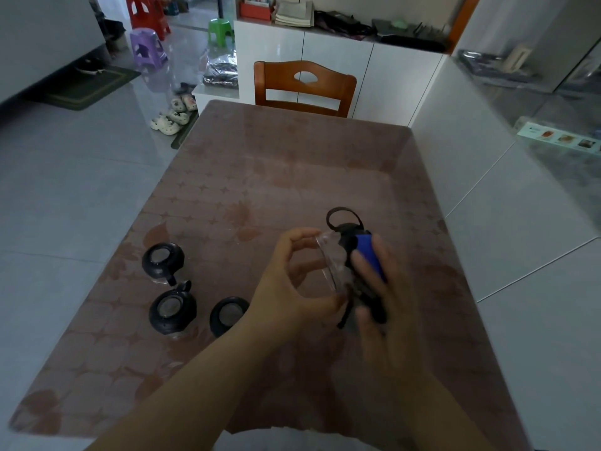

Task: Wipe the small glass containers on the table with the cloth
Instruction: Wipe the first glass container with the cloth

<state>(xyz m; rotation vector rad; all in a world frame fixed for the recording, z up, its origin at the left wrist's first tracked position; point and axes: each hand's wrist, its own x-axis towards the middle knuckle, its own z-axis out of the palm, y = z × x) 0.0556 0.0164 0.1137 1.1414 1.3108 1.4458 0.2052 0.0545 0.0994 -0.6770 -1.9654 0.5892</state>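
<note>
My left hand [292, 288] grips a small clear glass container [331, 258], held tilted above the table [260, 164]. Pressed against the container's right side is a blue and black cloth [369, 255] with a black loop at its top, and my right hand [377, 294] holds it there. The right hand is blurred. Three other glass containers with black lids stand at the left: one farther back [162, 262], one nearer [172, 309], and one [227, 315] partly hidden by my left wrist.
The table has a brown leaf-patterned cover. A wooden chair [304, 87] stands at its far end, and white cabinets [335, 56] stand behind. A white counter [520, 177] runs along the right. Plastic stools [148, 47] and shoes [172, 115] are on the tiled floor at the left.
</note>
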